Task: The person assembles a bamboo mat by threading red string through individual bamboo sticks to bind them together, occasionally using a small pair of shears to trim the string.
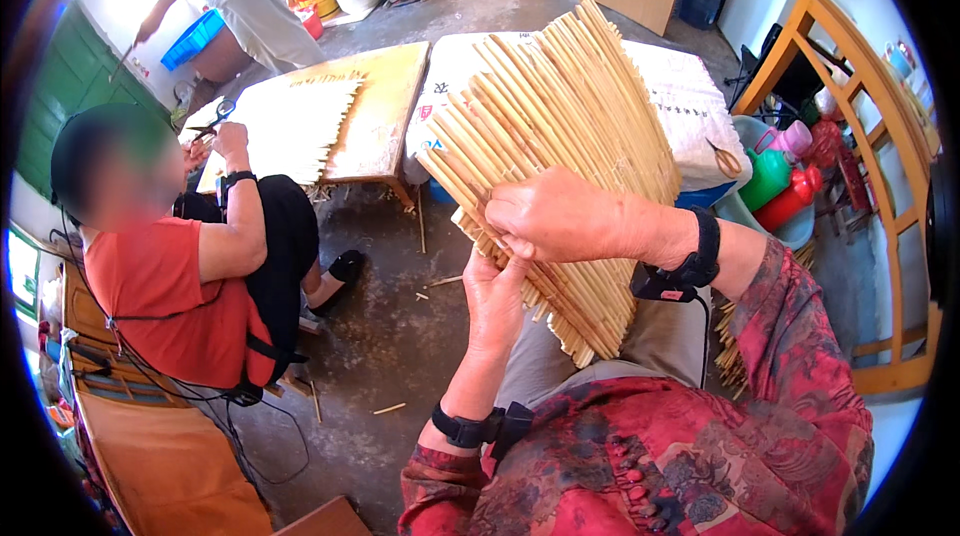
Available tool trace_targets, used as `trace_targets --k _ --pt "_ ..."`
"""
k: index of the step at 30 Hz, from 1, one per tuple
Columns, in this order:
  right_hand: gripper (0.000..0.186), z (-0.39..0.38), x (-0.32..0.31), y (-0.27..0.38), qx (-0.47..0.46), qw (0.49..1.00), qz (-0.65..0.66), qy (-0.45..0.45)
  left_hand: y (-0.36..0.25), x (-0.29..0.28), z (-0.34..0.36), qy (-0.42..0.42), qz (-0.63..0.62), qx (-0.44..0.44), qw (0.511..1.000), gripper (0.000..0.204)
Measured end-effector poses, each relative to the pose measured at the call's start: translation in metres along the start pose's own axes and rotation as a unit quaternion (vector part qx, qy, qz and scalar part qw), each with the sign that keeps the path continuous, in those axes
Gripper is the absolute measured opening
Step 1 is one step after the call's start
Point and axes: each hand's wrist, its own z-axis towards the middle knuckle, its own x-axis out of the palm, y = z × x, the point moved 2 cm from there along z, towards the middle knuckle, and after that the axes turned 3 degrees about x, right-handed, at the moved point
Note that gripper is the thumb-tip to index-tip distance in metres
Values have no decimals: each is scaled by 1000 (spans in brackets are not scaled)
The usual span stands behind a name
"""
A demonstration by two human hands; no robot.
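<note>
A mat of straw-coloured stalks, laid side by side, slants from my lap up over the white-covered table in front of me. My left hand grips its left edge from below, the thumb near the edge. Just above it, my right hand is closed at the same edge, its fingers pinched together over the stalks. The two hands touch or nearly touch. Whatever lies between the right fingertips, a stalk end or something finer, is too small to make out. The mat's lower end rests against my trousers.
Scissors lie on the white cloth at right. A co-worker in red sits at left, holding scissors over another stalk mat. Another person stands behind. A wooden frame rises at right beside a tub with flasks.
</note>
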Motion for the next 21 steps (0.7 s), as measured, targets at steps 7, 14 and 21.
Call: trace_targets --k 7,14,21 --pt "12 -9 -2 -3 -2 997 78 -12 -3 4 -2 -9 73 -9 997 30" --pt "8 -17 -7 3 6 998 10 -67 0 3 -2 -11 84 -27 996 32" --pt "11 -25 -3 0 119 977 168 -54 -16 1 -3 6 74 -65 995 37"
